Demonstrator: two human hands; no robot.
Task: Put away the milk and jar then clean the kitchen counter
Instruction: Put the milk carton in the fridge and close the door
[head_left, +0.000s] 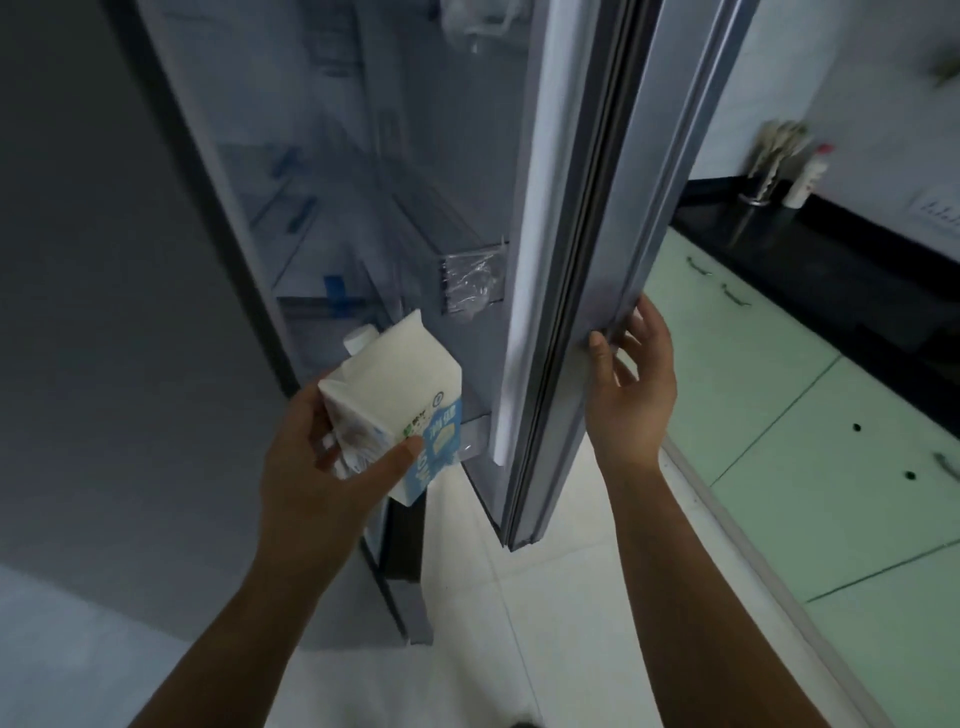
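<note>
- Fridge (363, 218): my landmark. It stands open and its shelves look bare from here.
- Door (587, 260): swung out to the right of the fridge, edge toward me.
- Right hand (631, 384): on the door's outer edge, fingers (641, 325) hooked round the far side and thumb on the near side. I judge I am holding the door open to clear a way in.
- Milk (387, 400): a white and blue carton, tilted, cap pointing into the fridge, just in front of its lower shelves and not yet on one.
- Left hand (317, 457): clamped on the milk from below, thumb across the printed face, the other fingers behind.
- Counter (779, 234): dark top, well right of the fridge, past the door. A white bottle (805, 176) stands on it.
- Jar: I cannot see it.
</note>
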